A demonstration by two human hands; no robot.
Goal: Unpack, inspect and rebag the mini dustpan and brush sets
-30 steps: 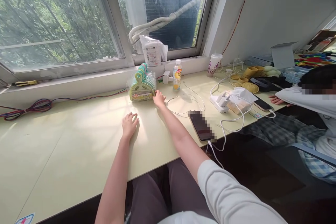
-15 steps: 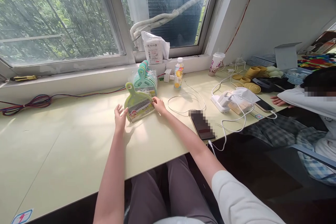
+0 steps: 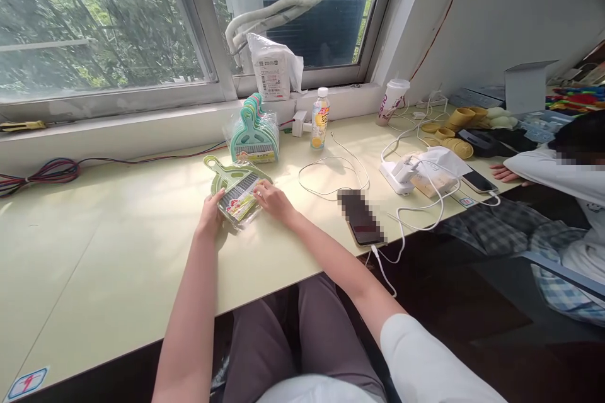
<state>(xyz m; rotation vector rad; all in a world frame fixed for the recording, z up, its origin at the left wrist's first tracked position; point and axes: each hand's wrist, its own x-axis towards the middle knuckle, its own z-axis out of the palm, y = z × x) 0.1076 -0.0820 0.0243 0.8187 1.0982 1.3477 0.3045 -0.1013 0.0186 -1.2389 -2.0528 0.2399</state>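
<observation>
A yellow-green dustpan and brush set (image 3: 239,194) in clear plastic wrap leans back above the table, its handle pointing to the far left. My left hand (image 3: 212,213) grips its left edge, fingers partly hidden behind it. With bent, closed fingers, my right hand (image 3: 274,200) holds the right side of the wrapped set beside the printed label. Just behind it, several teal and pink dustpan sets (image 3: 255,138) stand in a row, also wrapped in plastic.
A drink bottle (image 3: 320,119), a paper cup (image 3: 392,104) and a white parcel (image 3: 274,72) are at the back. To the right lie a phone (image 3: 362,217), white cables and a power strip (image 3: 397,177). Another person's arm (image 3: 529,167) rests at the far right.
The green dustpan set has tipped back from nearly upright and turned. My left hand has closed on its edge, and my right hand has moved onto its front. The view has shifted slightly.
</observation>
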